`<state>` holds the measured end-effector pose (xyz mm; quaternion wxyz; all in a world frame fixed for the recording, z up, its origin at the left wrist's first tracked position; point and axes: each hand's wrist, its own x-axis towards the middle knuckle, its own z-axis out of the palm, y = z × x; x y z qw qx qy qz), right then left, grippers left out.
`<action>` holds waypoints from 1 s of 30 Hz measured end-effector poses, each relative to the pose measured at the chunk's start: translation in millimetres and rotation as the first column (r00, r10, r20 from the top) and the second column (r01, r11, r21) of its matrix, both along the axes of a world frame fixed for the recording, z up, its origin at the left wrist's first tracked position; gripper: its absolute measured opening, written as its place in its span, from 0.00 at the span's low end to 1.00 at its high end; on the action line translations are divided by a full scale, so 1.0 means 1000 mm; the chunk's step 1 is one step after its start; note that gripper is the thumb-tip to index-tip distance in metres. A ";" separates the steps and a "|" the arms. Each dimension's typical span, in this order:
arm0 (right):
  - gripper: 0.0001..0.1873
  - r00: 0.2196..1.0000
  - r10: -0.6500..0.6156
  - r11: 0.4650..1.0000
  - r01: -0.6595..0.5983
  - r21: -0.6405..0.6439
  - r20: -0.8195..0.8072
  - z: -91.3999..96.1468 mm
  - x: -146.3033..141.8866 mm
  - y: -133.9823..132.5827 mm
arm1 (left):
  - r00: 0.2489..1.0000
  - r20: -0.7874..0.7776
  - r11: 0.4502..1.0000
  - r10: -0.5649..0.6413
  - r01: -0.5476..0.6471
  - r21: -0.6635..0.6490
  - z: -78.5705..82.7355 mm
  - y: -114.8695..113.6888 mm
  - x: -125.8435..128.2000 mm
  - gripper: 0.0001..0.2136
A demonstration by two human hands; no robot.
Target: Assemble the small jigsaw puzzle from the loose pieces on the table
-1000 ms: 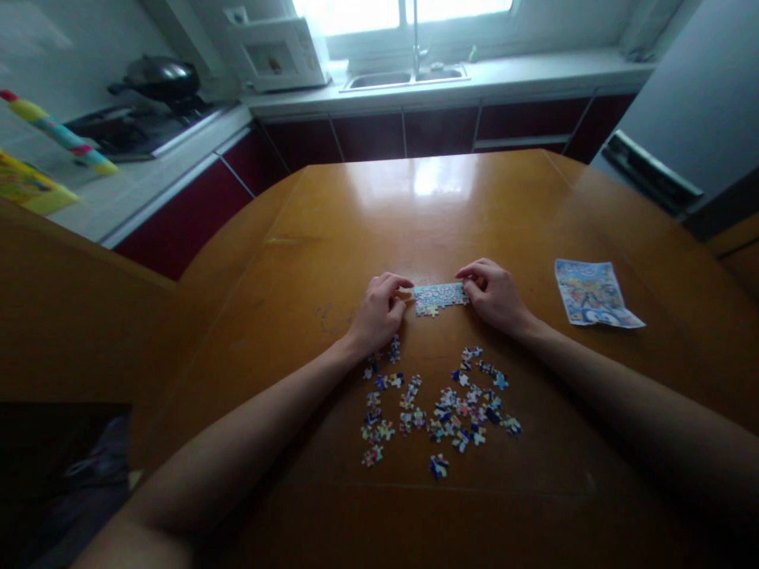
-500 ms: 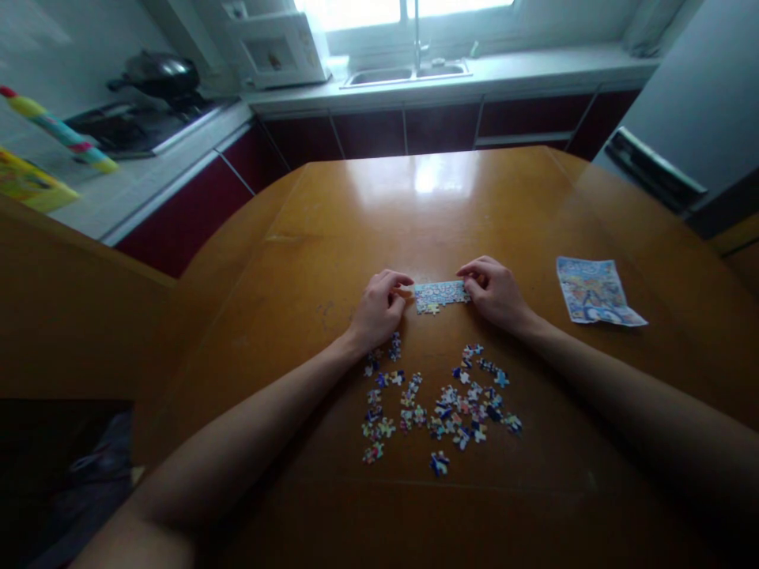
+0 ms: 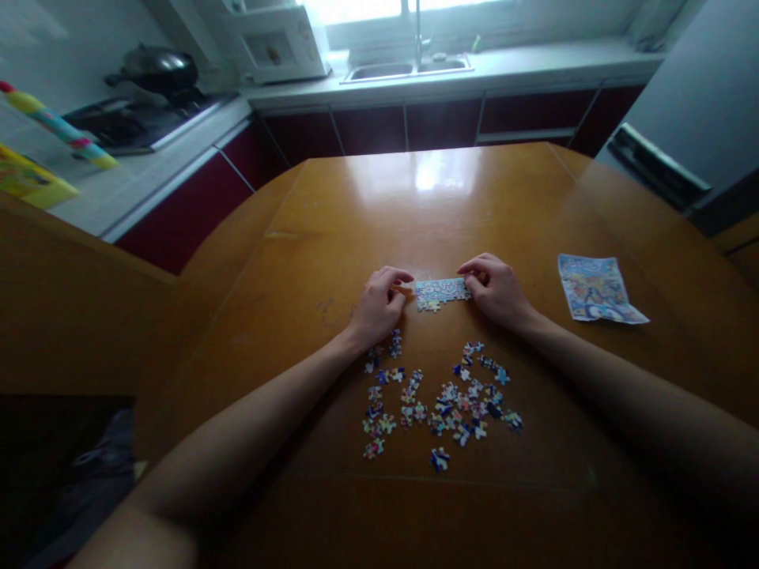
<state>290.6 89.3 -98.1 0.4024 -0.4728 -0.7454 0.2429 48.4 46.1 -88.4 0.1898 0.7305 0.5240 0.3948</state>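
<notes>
A joined strip of jigsaw puzzle (image 3: 442, 291) lies flat on the table, pale blue and white with a yellowish part along its lower left edge. At its left end is my left hand (image 3: 379, 304), thumb and forefinger curved and apart, their tips close to the strip's edge; whether they touch it is hard to tell. My right hand (image 3: 495, 288) has its thumb and fingers closed on the strip's right end, covering that corner. Nearer to me lie many loose puzzle pieces (image 3: 468, 403), some linked in small groups. A few sit beside my left wrist (image 3: 395, 343).
A creased printed sheet (image 3: 596, 288) lies on the wooden table (image 3: 427, 221) to the right. Beyond the table are a counter with a sink (image 3: 379, 73), a white microwave (image 3: 278, 47) and a pan on a stove (image 3: 157, 71). A fridge (image 3: 705, 95) stands at the right.
Both hands and the puzzle strip keep nearly the same places. The view has shifted very slightly, and the loose pieces look unmoved.
</notes>
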 end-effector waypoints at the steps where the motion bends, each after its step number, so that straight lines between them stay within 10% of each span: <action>1: 0.09 1.000 0.000 1.000 0.000 -0.002 0.001 0.000 0.001 0.001 | 1.000 0.004 1.000 0.001 -0.001 -0.003 -0.001 0.000 0.000 0.15; 9: 0.09 0.939 0.153 0.925 -0.245 0.289 0.307 0.041 -0.021 -0.051 | 0.998 0.064 0.999 0.027 -0.025 -0.028 -0.004 0.005 -0.002 0.14; 13: 0.07 0.690 0.540 0.672 -0.698 0.248 0.481 0.060 -0.057 -0.123 | 0.996 0.086 1.000 0.021 -0.020 -0.019 -0.003 0.004 0.000 0.13; 17: 0.06 0.476 0.620 0.489 -0.856 0.167 0.624 0.050 -0.084 -0.165 | 0.995 0.094 0.999 0.028 -0.025 -0.027 -0.003 0.004 0.001 0.13; 30: 0.06 0.443 0.571 0.567 -0.822 0.058 0.692 0.044 -0.101 -0.179 | 0.995 0.096 1.000 0.012 -0.010 -0.024 -0.002 0.002 0.002 0.13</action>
